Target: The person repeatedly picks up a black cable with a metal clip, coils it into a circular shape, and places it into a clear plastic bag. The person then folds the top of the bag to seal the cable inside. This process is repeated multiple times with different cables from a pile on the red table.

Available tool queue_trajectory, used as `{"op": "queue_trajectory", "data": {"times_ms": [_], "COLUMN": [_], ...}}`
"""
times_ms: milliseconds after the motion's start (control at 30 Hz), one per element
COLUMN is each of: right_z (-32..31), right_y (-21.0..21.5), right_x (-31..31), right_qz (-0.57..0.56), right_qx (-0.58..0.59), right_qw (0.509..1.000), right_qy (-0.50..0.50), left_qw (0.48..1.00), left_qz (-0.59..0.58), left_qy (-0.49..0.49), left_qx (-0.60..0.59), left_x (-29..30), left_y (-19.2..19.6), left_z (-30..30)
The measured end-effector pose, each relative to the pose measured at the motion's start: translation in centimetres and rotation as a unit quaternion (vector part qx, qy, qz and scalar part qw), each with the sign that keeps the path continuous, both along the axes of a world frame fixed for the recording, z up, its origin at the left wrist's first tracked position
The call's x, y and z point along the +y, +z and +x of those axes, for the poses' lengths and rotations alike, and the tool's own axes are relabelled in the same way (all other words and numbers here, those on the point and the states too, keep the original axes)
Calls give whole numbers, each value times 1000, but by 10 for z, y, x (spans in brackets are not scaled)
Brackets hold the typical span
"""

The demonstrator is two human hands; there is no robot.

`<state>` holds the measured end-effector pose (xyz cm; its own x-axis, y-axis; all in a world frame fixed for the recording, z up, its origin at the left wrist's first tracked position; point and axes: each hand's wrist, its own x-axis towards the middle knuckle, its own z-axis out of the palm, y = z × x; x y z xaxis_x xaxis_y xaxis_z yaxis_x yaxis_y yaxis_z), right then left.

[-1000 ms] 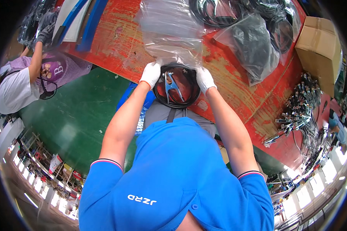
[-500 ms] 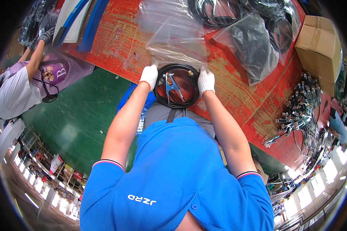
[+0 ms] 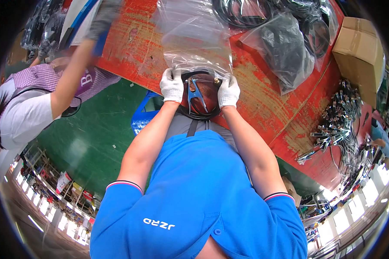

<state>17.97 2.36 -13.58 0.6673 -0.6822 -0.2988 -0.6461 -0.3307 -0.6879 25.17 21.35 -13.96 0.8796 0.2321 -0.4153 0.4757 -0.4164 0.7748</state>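
Tabletop: red paint, scuffed to brownish patches, with a seam toward the right.
Coil: black cable ring at the table's near edge, between the hands, a blue clamp inside it.
Clear bag: flat on the red paint beyond the coil, its near edge reaching the gloves.
Left hand: white-gloved, at the coil's left side and bag edge; cannot tell whether it pinches either.
Right hand: white-gloved, opposite; its hold is likewise unclear.
Table's far side: bagged black cables, beside a crumpled plastic bag.
Right end: cardboard box, near heaped metal-ended cables.
Floor: green, glossy; a blue stool by the table.
Left: a co-worker, one arm blurred over the table corner.
Room's rim: crowded shelving, bright windows.
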Motion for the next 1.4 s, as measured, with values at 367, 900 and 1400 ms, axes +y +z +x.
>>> {"op": "queue_trajectory", "data": {"times_ms": [367,900,1400], "right_z": [-15,-1,7], "right_y": [4,32,24], "right_x": [0,-3,-2], "right_qz": [6,-141,-150], "right_qx": [14,133,170], "right_qw": [1000,967,960], "right_qy": [-9,166,165], "left_qw": [965,933,904], "left_qz": [207,266,304], "left_qy": [-126,-240,-298], "left_qx": [-103,29,30], "left_x": [30,33,31], "left_y": [-2,29,32], "left_z": [-27,-25,-16]}}
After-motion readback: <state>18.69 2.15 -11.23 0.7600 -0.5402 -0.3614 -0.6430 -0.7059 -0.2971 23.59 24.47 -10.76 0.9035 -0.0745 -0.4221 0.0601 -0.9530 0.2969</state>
